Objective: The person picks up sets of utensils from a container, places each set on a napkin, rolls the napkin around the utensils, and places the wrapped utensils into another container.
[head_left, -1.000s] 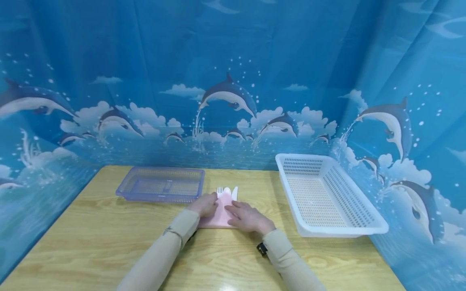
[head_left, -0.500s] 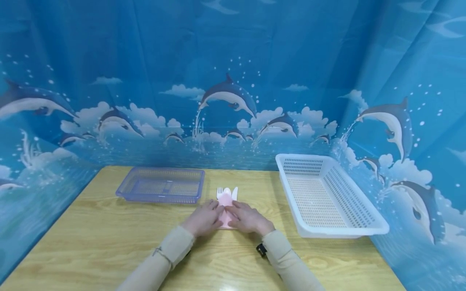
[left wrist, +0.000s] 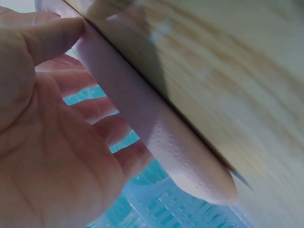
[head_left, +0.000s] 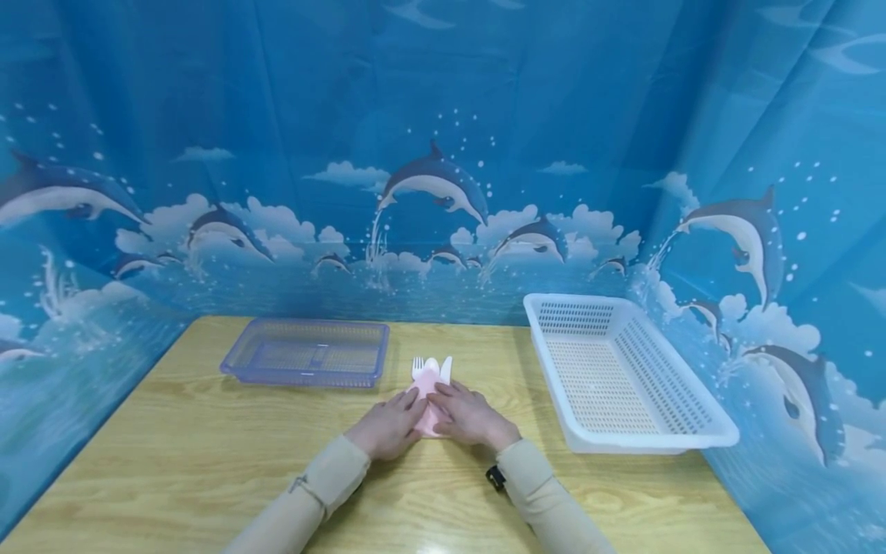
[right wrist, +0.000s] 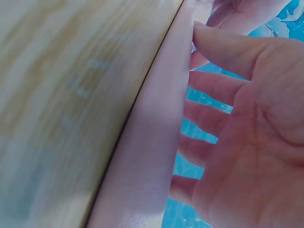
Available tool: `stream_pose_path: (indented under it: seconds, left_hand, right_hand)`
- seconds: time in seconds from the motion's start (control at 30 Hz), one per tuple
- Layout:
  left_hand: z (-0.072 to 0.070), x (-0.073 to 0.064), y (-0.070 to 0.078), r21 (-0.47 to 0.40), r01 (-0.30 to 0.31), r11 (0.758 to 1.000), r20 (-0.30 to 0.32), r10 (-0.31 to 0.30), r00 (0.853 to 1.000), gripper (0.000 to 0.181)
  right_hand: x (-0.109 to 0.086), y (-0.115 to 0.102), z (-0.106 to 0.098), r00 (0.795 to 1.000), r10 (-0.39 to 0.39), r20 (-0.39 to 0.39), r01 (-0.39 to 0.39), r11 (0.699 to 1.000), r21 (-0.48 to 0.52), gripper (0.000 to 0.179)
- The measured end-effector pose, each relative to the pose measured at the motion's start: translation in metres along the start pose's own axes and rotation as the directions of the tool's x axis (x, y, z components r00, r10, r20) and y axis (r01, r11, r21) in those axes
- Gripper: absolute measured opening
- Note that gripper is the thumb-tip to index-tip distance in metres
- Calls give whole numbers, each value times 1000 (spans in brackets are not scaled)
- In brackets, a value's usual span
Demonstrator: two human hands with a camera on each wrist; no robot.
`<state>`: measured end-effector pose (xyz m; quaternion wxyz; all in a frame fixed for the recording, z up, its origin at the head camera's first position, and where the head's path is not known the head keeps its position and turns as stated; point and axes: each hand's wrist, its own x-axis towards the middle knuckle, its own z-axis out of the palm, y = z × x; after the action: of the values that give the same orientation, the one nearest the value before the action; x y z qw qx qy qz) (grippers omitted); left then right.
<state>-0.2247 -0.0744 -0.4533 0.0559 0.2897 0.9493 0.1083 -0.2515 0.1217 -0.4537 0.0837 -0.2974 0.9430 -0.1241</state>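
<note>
At the back left of the wooden table [head_left: 208, 462] we see a see-through purple basket [head_left: 309, 378], its floor crossed by fine slots. To the right stands a deeper white basket [head_left: 652, 441], set at a slant, and we look straight down onto its perforated floor.

Between the two, nearer to us, lies a folded pink cloth [head_left: 429, 421], flat on the wood. It takes in a set of white cutlery: we see the fork [head_left: 418, 367], the spoon [head_left: 431, 364] and the knife [head_left: 446, 370] side by side, their upper ends out past its far edge and the rest hidden.

Our left hand [head_left: 388, 425] and right hand [head_left: 474, 417] rest on the cloth from either side, fingers stretched out over it, close together above the middle.

Overhead, we get only the backs of the hands; from the wrists, we see palms held off the cloth. The left wrist view shows the thumb's tip at the cloth's near edge, a dotted texture on the fold and a slotted basket wall below, though we cannot tell whose. From the right wrist, we find four fingers spread, with gaps between, and part of the other hand beyond.
</note>
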Motion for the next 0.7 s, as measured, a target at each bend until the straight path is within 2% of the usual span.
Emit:
stream_pose_path:
  seconds: [0.17, 0.33, 0.53, 0.7]
  left_hand:
    - [2, -2, -1, -12, 4, 1000, -3, -4, 1000, 56]
    - [1, -4, 0, -30, 7, 1000, -8, -7, 1000, 57]
    - [1, -6, -1, -41, -5, 999, -14, 4, 1000, 57]
    - [0, -7, -2, -71, -20, 997, -30, 18, 999, 55]
  right_hand:
    - [-1, -1, -1, 998, -55, -3, 55, 998, -20, 53]
    - [-2, -3, -3, 997, -77, 12, 77, 997, -24, 53]
    - [-3, -3, -5, 998, -48, 36, 48, 999, -9, 54]
    - [-4, 0, -8, 998, -24, 49, 21, 998, 63, 54]
